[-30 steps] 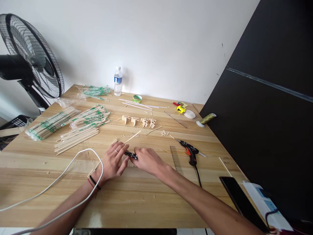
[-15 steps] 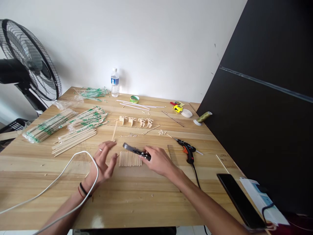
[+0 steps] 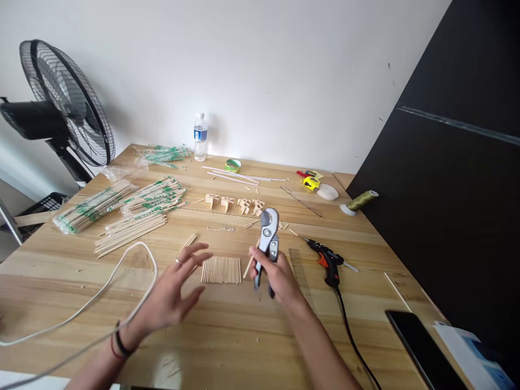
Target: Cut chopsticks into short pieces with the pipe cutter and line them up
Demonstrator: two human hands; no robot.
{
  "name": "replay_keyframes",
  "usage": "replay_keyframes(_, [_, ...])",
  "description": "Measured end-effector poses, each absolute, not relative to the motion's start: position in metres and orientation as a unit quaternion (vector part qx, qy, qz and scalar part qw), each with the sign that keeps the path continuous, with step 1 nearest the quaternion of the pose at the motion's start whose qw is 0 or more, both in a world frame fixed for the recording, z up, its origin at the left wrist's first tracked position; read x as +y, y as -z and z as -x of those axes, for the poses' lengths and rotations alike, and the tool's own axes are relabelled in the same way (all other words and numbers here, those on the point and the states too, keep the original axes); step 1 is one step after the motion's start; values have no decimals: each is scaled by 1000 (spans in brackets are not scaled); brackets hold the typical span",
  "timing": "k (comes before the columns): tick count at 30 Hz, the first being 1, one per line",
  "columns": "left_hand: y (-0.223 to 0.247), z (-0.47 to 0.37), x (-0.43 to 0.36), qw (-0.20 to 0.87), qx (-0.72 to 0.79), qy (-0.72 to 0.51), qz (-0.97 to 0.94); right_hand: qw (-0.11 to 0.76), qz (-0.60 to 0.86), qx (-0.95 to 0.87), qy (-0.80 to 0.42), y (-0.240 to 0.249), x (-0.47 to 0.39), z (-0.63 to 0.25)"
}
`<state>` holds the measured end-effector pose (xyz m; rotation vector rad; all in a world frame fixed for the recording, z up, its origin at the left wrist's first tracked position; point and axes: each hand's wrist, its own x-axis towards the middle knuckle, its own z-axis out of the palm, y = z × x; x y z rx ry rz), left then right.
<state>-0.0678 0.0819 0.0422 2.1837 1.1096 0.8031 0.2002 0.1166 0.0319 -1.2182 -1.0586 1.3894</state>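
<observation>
While the left hand spreads empty, the right hand clasps the cutter, its long axis pointing head-first toward the wall.

Wooden table: short-stick row, bagged sticks, glue gun, ruler, phone, bottle.

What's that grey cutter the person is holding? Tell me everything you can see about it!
The cutter looks like metal, mostly silver-grey, with a curved, hooked head, round bolts and two handles with dark parts. The right hand grips it around the handles. It is tilted, head pointing away from the person, and seems to be above the table. I can't tell whether its blade is fully closed.
</observation>
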Motion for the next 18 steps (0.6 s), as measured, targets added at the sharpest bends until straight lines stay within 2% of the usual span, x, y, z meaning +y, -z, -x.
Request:
replay_keyframes(4, [-30,104,119,347,394,-158,-836,507,514,-401,-563,-25,131,-226])
replay_keyframes(7, [-21,109,132,384,370,-103,-840,512,510,-393,-569,-17,137,-235])
replay_keyframes(13, [-33,98,133,438,389,-81,-806,506,512,-392,-572,-1,136,-241])
replay_keyframes(18, [-41,91,134,422,408,-107,-803,490,513,-409,-574,1,134,-242])
